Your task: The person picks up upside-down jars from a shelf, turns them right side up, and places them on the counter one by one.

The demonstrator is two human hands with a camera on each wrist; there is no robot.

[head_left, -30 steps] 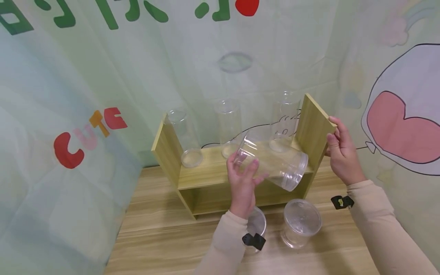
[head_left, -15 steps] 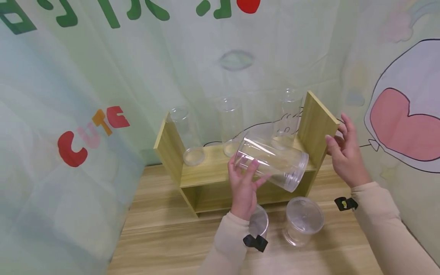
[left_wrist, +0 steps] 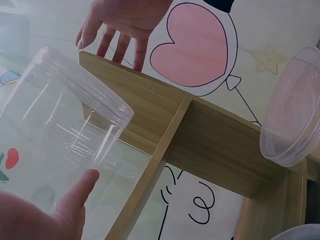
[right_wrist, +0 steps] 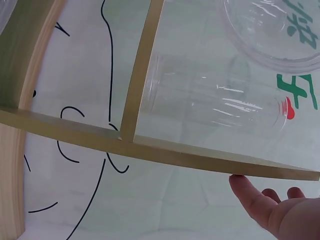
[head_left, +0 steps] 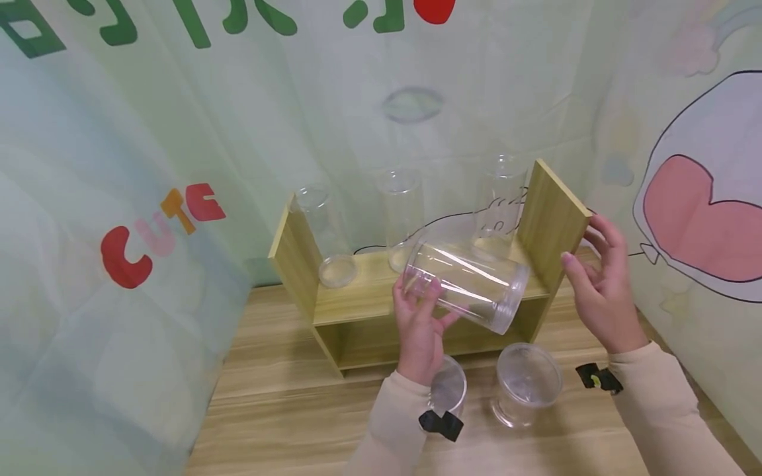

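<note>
In the head view my left hand grips a large clear plastic jar near its base, thumb along its side. The jar lies tilted in front of the shelf, its ribbed lidded end lower and to the right. My right hand is at the outer side of the right panel of a wooden two-tier shelf. In the right wrist view a fingertip meets that panel's outer face; in the left wrist view the fingers reach down behind its edge. Slim clear jars stand on the upper tier.
Two lidded clear jars stand on the wooden table before the shelf: one at the right, the other partly behind the left forearm. A printed curtain hangs behind and at both sides.
My right hand has gone from gripping the panel's top corner to lying looser and slightly lower at its outer side. The jar in my left hand has tipped slightly and stays near the same place.
</note>
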